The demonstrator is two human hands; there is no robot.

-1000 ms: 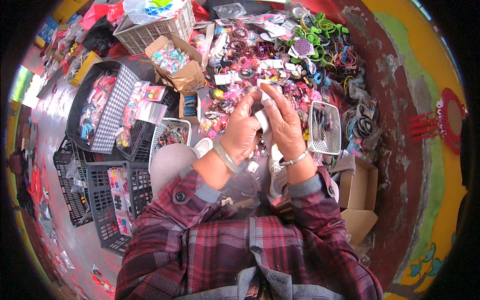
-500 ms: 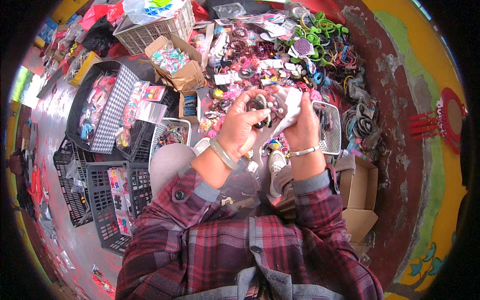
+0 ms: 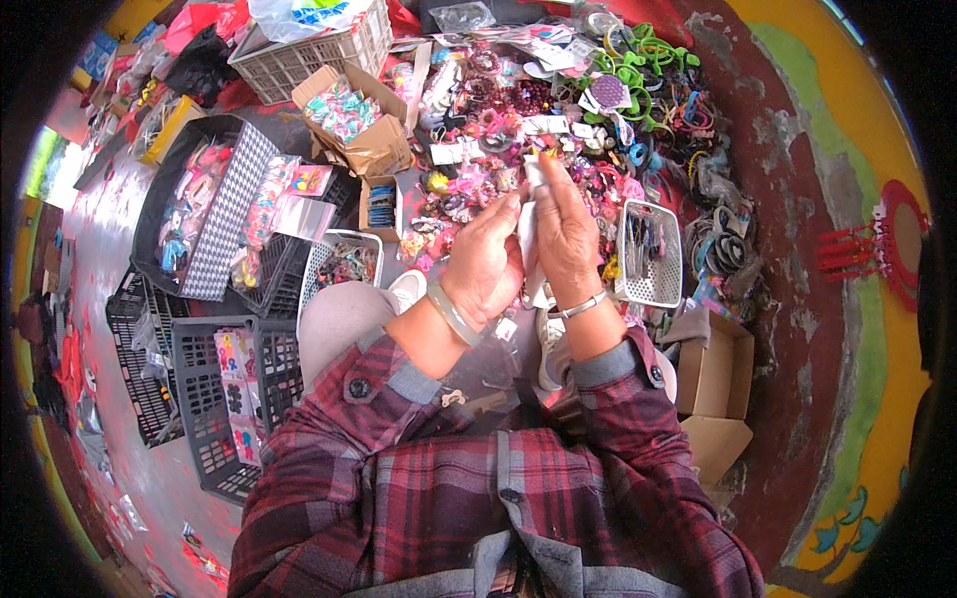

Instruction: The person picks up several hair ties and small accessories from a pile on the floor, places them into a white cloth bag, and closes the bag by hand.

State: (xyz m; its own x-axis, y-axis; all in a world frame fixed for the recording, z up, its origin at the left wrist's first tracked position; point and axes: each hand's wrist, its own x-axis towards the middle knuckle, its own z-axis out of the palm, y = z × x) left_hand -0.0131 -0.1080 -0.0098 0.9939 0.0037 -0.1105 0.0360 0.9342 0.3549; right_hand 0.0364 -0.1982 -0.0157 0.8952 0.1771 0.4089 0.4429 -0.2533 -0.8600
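Observation:
My left hand [image 3: 485, 261] and my right hand [image 3: 565, 237] are pressed close together in front of me, both gripping a small white packet [image 3: 529, 224] that stands upright between the palms. What the packet holds is hidden by my fingers. A pale bangle sits on my left wrist and a thin silver bracelet on my right. Just beyond the hands lies a spread of colourful hair accessories [image 3: 469, 189] on the ground.
A small white basket [image 3: 650, 254] sits right of my hands. Green hairbands [image 3: 648, 65] lie far right. A cardboard box [image 3: 369, 125] of trinkets and a white crate [image 3: 319, 45] stand behind. Black crates [image 3: 214, 399] are at my left, brown boxes [image 3: 713, 374] at my right.
My hands spread a white packet open half a second ago, showing dark items; now they have closed together around it, held upright and slightly farther forward.

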